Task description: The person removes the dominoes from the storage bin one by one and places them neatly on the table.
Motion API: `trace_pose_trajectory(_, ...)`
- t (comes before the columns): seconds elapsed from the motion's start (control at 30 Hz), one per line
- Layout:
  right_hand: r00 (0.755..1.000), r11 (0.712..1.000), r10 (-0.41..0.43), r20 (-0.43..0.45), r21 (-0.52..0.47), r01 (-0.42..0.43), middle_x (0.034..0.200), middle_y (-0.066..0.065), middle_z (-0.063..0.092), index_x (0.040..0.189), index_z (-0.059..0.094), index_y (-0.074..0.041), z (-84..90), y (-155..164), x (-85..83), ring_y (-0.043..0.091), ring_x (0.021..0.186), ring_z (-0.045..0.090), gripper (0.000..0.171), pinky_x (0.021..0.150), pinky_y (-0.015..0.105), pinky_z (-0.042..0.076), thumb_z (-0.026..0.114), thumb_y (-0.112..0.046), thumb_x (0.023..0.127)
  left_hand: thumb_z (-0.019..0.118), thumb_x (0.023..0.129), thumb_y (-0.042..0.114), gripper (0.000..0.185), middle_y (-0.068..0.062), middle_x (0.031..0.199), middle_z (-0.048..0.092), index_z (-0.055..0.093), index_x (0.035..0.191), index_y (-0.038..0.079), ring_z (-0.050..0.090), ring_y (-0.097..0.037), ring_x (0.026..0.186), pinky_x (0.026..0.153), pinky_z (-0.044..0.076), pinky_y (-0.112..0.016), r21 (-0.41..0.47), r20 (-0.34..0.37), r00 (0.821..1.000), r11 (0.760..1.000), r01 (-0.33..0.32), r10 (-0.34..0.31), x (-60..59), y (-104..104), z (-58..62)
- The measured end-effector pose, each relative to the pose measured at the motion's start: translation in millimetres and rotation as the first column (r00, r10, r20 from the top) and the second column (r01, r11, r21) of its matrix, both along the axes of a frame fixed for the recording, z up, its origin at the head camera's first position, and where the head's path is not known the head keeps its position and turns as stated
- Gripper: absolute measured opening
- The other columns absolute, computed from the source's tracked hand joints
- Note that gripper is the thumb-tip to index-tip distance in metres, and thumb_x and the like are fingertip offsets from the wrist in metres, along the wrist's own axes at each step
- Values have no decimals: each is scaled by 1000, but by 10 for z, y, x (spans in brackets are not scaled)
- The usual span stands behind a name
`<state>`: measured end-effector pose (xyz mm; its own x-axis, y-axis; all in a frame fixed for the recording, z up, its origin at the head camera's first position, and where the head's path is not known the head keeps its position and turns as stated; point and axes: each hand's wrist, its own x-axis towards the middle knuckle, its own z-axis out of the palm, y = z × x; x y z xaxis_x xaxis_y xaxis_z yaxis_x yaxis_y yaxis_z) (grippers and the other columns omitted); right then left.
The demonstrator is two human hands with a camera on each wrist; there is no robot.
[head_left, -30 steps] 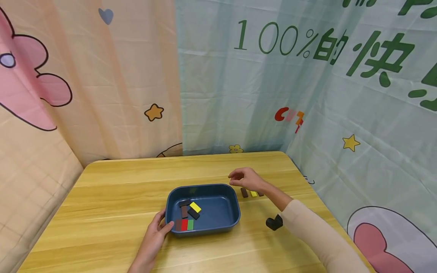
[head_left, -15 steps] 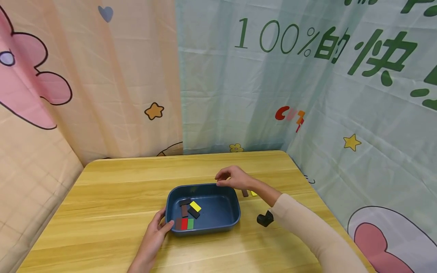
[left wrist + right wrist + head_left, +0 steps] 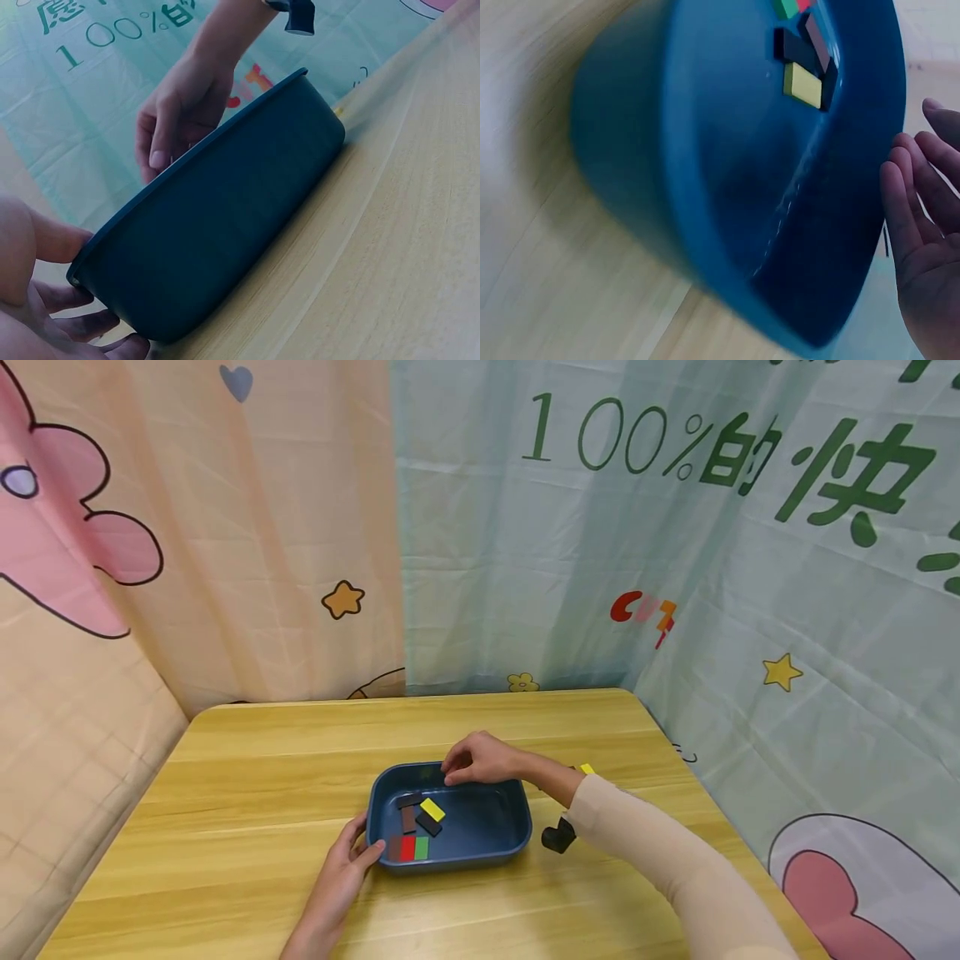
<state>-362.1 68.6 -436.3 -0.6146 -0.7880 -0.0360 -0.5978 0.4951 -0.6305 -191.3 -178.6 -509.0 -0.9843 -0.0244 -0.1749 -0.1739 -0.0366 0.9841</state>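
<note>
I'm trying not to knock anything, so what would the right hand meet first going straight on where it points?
Probably the black block nearest the far wall of the dark blue tub: the right hand points left and down that way. Depth is unclear, so that wall could come first.

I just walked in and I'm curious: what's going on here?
A person's left grip holds the blue tray by its left end, while the right grip is at the far rim, with nothing visible in it. Small coloured blocks lie in the tray; more blocks, partly hidden by the right arm, are on the table.
</note>
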Motion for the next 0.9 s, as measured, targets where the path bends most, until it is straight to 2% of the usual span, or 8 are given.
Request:
trace_pose_trajectory(0.23,996,990,84,-12,112,-82,97,-3,76,115,77,-1,1,-207,-11,2,83,68,26,78,18,56,76,-20,97,51,107,4,58,-28,164,21,26,159,-3,23,-52,148,120,26,-59,3,0,1000,1000,3,-3,4,-5,26)
trace_pose_trajectory(0.43,989,961,136,56,234,-146,93,-6,75,118,77,-1,-24,-370,-36,4,78,69,29,75,18,57,72,-23,100,51,107,3,58,-28,163,21,25,159,-3,22,-51,149,120,26,-58,7,-4,1000,1000,7,-7,9,-27,37)
trace_pose_trajectory(0.7,985,946,150,89,278,-169,90,-5,75,117,76,0,-125,-492,-34,3,76,68,25,73,17,56,71,-18,100,51,107,3,57,-28,163,23,27,159,-3,27,-49,148,120,27,-58,15,-13,1000,1000,2,-2,20,-13,18)
trace_pose_trajectory(0.9,988,942,139,71,298,-154,85,-8,72,113,78,-3,-174,-494,-35,4,74,67,21,72,16,55,72,-17,100,51,107,2,57,-28,163,22,27,159,-3,27,-49,148,120,27,-57,19,-4,1000,1000,-5,6,22,-2,21)
